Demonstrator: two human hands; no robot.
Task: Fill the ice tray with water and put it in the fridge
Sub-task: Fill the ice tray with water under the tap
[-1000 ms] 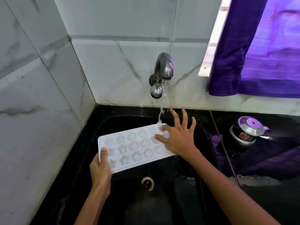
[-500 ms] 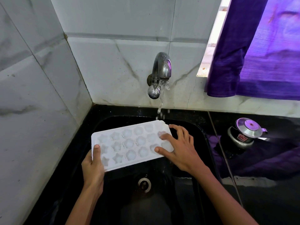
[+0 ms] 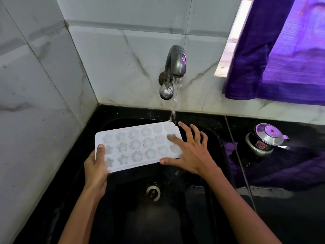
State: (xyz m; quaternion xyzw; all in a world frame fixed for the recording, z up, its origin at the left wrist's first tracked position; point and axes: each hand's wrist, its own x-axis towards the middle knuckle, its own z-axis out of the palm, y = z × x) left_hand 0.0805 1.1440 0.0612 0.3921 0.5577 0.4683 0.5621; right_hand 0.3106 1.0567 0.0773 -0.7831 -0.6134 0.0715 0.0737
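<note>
Above the black sink, a steel tap juts from the marbled grey wall tiles and runs a thin stream of water that lands at the far right corner of the ice tray. Right of the tap, a purple curtain hangs over a bright window ledge, its lower edge near the black bench. On that bench, well right of the sink, stands a small steel pot with a shiny lid, and the glossy surface mirrors the purple cloth. A round metal drain sits in the sink floor, near of the tray and between the two forearms. Nothing lies between the tap and the tray except the falling water. The tray is white plastic, held over the basin and tilted with its far right corner highest, showing three rows of star- and flower-shaped cups; those toward the right look wet or filled, though I cannot tell how full. The left hand grips the tray's near left corner, thumb on top and fingers beneath. The right hand is spread flat, one fingertip touching a cup at the tray's right end, thumb along its near edge, the other fingers splayed just beyond the rim.
</note>
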